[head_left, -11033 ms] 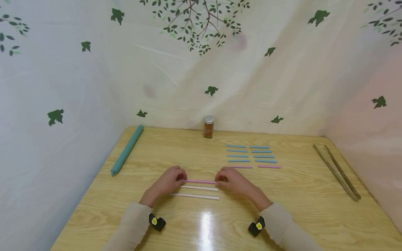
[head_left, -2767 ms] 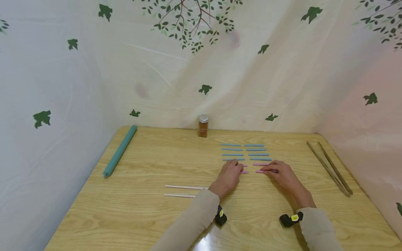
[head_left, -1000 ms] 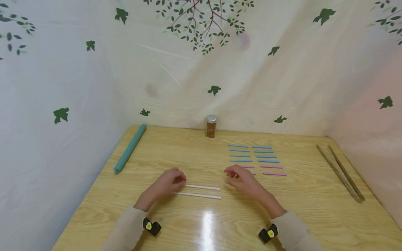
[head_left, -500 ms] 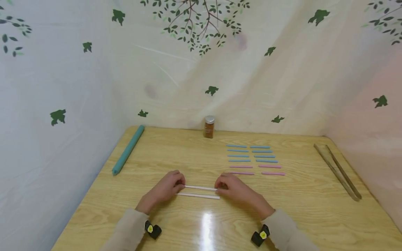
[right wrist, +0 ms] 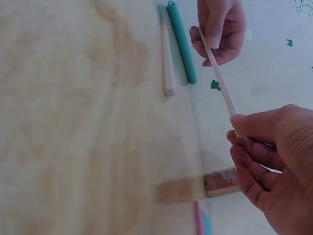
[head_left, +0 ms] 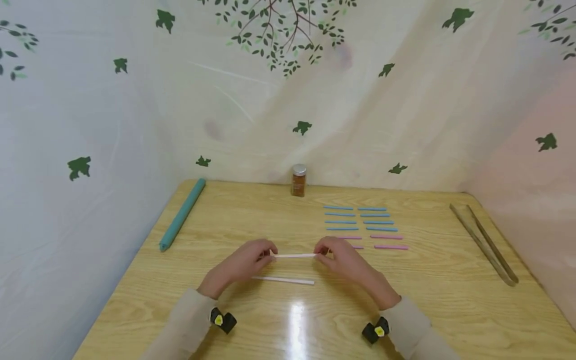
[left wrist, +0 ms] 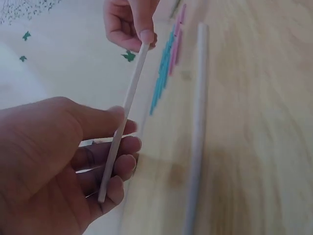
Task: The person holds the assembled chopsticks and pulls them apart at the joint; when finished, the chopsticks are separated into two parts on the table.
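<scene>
Both hands hold a thin, straight white stick level above the table, one hand near each end. My left hand pinches it between thumb and fingers, and its end runs across the fingers in the left wrist view. My right hand pinches the other end with thumb and forefinger. Below them on the table lies a second white stick, its left end partly behind the left hand. Shorter pink sticks and blue sticks lie in two columns beyond the right hand, which partly covers the left pink ones.
A teal roll lies along the table's left side. At the back stands a small silver-lidded jar with brown contents. Long metal tongs lie at the right. A leaf-printed cloth encloses the wooden table.
Eleven seconds ago both hands held a longer pink stick; two more short pink sticks now lie in the columns. The hands have since gripped a white stick and lifted it off the table.
</scene>
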A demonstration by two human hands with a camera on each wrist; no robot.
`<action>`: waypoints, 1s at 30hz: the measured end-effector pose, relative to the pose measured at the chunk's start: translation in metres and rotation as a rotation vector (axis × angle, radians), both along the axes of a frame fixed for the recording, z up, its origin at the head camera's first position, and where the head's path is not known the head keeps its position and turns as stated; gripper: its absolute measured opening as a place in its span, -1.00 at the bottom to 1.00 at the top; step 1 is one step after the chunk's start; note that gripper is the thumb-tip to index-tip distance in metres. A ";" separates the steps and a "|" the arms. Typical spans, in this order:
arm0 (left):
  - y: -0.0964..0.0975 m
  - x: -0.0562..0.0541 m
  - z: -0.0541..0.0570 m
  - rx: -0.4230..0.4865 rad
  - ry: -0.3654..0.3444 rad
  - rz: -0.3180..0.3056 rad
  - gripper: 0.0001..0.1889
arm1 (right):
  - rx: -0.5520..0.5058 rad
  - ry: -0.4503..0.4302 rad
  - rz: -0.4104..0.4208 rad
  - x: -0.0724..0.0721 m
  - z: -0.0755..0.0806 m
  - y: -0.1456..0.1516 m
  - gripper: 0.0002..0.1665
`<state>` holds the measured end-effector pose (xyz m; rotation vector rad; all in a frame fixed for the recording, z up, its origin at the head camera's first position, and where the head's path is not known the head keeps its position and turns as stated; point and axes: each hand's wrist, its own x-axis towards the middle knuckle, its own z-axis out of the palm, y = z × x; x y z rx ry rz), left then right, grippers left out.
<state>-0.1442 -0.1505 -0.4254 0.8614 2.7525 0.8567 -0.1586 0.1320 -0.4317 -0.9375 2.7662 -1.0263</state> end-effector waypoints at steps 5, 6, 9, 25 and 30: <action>0.013 -0.005 0.011 -0.014 0.060 -0.030 -0.87 | -0.022 0.082 0.012 -0.002 0.011 0.004 -0.90; 0.016 -0.005 0.012 -0.008 0.071 -0.031 -0.89 | -0.025 0.091 0.012 -0.003 0.012 0.004 -0.89; 0.024 -0.007 0.016 0.010 0.099 -0.033 -0.92 | -0.046 0.102 0.025 -0.003 0.015 0.002 -0.82; 0.050 -0.010 0.027 -0.041 0.148 -0.057 -0.89 | -0.018 0.121 0.062 -0.006 0.015 -0.010 -0.90; 0.052 -0.011 0.028 -0.051 0.149 -0.065 -0.89 | -0.021 0.102 0.064 -0.006 0.014 -0.010 -0.92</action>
